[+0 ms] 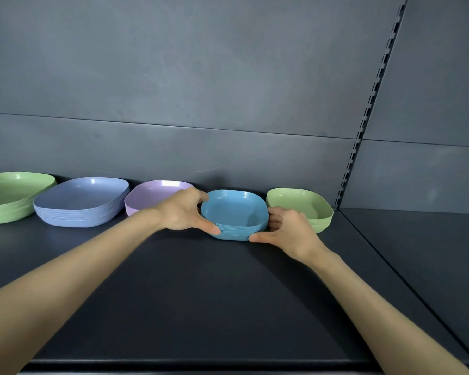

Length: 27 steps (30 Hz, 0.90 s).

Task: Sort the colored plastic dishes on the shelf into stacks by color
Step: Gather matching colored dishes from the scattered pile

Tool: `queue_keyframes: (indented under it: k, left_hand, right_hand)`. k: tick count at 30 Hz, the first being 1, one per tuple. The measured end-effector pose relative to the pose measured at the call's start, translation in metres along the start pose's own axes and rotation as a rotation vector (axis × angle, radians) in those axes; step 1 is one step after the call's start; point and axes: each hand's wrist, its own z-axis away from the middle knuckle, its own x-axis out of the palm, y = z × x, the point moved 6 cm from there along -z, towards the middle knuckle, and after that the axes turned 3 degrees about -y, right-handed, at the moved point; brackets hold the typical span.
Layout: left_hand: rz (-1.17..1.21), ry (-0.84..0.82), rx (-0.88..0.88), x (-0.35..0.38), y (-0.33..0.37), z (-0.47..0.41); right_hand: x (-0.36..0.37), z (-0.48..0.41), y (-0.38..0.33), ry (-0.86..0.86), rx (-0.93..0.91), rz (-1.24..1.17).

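A stack of several teal-blue dishes [233,212] stands on the dark shelf [190,293] near the back wall. My left hand [183,211] grips its left side, thumb at the front and fingers over the far rim. My right hand [289,230] grips its right side, thumb at the front edge. To the left lie a lilac stack [152,196], partly hidden by my left hand, a lavender-blue stack of larger dishes [81,203] and a green stack of larger dishes [8,197]. A green stack of smaller dishes [306,207] sits just right of the teal one.
The shelf's grey back panel [201,147] rises right behind the dishes. A slotted upright [363,123] marks the right end, with a neighbouring shelf [423,239] beyond it. The shelf's front edge [190,364] runs along the bottom.
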Motion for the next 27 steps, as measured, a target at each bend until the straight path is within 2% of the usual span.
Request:
queue_keyframes:
  k: [5, 10, 17, 27]
  left_hand:
    - [-0.132, 0.135, 0.016, -0.004, 0.004, -0.003]
    - [-0.203, 0.184, 0.059, -0.007, 0.006, -0.002]
    - [-0.195, 0.287, 0.087, -0.016, 0.009, 0.001]
    - [-0.222, 0.305, 0.106, -0.018, 0.009, 0.001]
  right_hand:
    - [-0.001, 0.003, -0.004, 0.088, -0.003, 0.067]
    - [0.002, 0.001, -0.004, 0.117, 0.015, 0.107]
    - [0.001, -0.009, -0.003, 0.139, 0.056, 0.17]
    - [0.005, -0.007, -0.005, 0.167, 0.047, 0.092]
